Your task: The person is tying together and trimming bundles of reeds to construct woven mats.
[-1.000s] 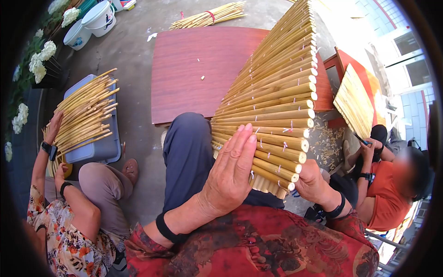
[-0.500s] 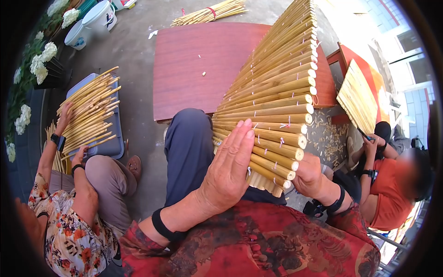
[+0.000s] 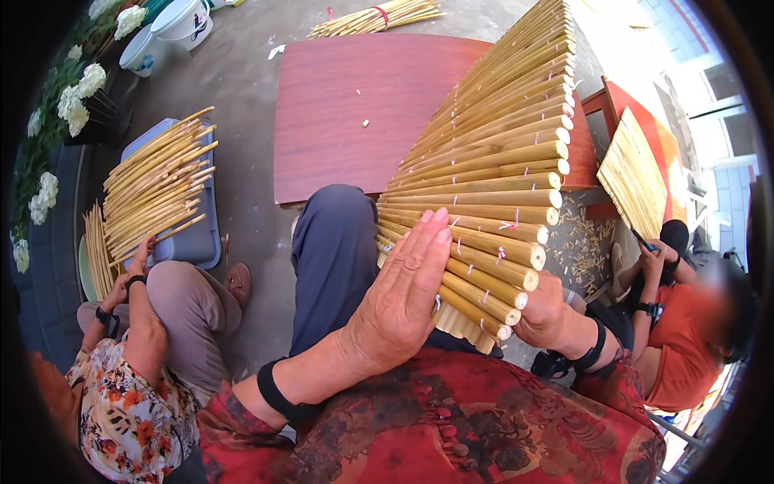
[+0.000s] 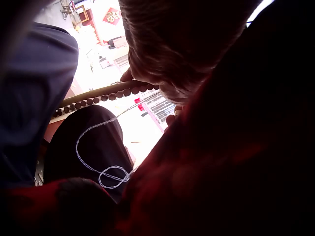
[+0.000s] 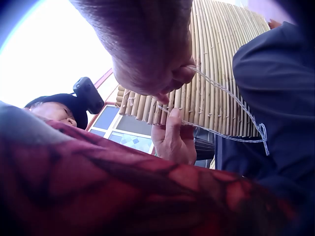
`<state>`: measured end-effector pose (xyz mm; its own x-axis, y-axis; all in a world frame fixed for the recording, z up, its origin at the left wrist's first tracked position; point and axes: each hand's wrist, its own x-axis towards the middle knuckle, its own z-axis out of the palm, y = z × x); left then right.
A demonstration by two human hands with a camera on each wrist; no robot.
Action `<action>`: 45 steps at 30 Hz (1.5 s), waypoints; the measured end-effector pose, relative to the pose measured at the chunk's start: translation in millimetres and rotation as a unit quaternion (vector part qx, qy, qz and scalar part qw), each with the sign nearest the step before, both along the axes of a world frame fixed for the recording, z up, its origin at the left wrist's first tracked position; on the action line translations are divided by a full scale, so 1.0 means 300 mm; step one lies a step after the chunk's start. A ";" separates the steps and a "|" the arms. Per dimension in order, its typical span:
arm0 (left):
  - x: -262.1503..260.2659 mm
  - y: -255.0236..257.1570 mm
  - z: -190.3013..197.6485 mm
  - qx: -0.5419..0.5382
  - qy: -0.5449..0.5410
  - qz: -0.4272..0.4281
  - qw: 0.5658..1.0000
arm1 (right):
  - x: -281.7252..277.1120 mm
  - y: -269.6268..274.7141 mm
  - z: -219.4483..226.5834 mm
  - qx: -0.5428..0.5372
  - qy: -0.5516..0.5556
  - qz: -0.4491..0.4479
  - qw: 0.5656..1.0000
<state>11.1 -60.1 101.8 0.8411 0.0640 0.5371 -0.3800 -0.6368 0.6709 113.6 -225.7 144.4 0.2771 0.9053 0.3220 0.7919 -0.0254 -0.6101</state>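
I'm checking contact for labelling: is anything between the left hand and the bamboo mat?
Nothing visible: the left hand lies flat, fingers straight, directly on the bamboo mat. The right hand pinches a string at its near edge.

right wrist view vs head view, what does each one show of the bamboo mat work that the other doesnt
Only the right wrist view shows the white string pinched by the right hand and running under the mat. Only the head view shows the left hand lying flat on the mat's top, the red table and two other people with bamboo sticks. Both show the bamboo mat.
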 end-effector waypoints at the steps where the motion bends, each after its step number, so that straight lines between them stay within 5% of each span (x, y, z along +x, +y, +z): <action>1: -0.003 0.000 -0.001 -0.001 0.005 -0.002 1.000 | 0.004 0.003 0.002 -0.002 -0.006 0.019 1.000; 8: -0.003 -0.002 -0.005 -0.006 0.007 -0.007 1.000 | 0.001 0.028 0.002 -0.007 -0.011 0.045 0.999; 15: 0.021 0.011 0.007 -0.007 -0.003 -0.013 1.000 | -0.019 0.061 0.069 -0.050 0.027 -0.022 0.998; 20: 0.019 0.005 0.004 0.012 -0.009 -0.009 1.000 | -0.039 0.041 0.104 -0.148 0.262 -0.106 0.948; 24: 0.031 -0.002 0.007 0.019 -0.016 -0.007 1.000 | -0.052 0.033 0.135 -0.153 0.241 -0.129 0.950; 26: 0.029 -0.008 0.001 0.017 -0.015 -0.001 1.000 | -0.046 0.037 0.152 -0.228 0.344 -0.145 0.900; 38: 0.025 -0.018 0.008 -0.016 -0.007 0.017 1.000 | -0.045 0.048 0.111 -0.144 0.535 -0.153 0.818; 45: 0.023 -0.022 -0.004 -0.010 -0.017 0.023 1.000 | -0.079 0.076 0.110 -0.103 0.554 -0.168 0.809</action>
<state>18.2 -66.7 100.5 0.8182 0.1127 0.5637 -0.3739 -0.6406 0.6707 89.9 -202.9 177.3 0.5340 0.7221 -0.4399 -0.3108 -0.3162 -0.8963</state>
